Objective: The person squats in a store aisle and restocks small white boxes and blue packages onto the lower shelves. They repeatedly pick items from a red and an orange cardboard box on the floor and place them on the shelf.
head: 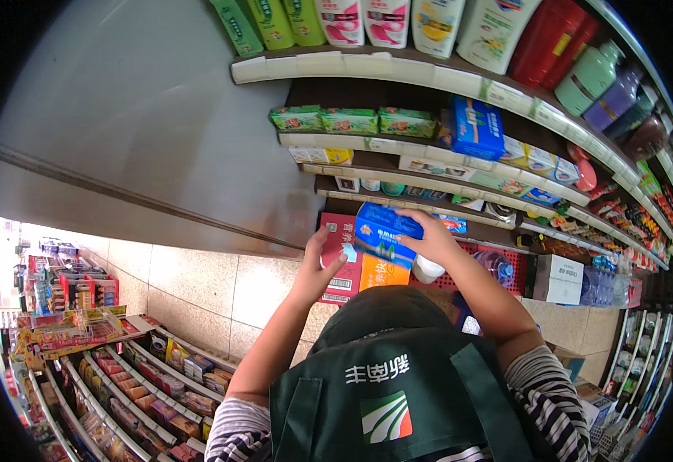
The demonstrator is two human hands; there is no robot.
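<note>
My right hand grips the right side of a blue cardboard box, its thumb on the printed face. Close to the box's left side is my left hand, its fingers and thumb spread and nothing held. Below the blue box lie a red carton and an orange carton. Just right of them sits a white round container. A similar blue box stands on a shelf above, beside a row of green packs.
Shelves with pale label strips curve ahead, with bottles on top. A grey panel rises at the left. Low at the right are a red basket, a large water bottle and a white box. Another stocked shelf stands lower left.
</note>
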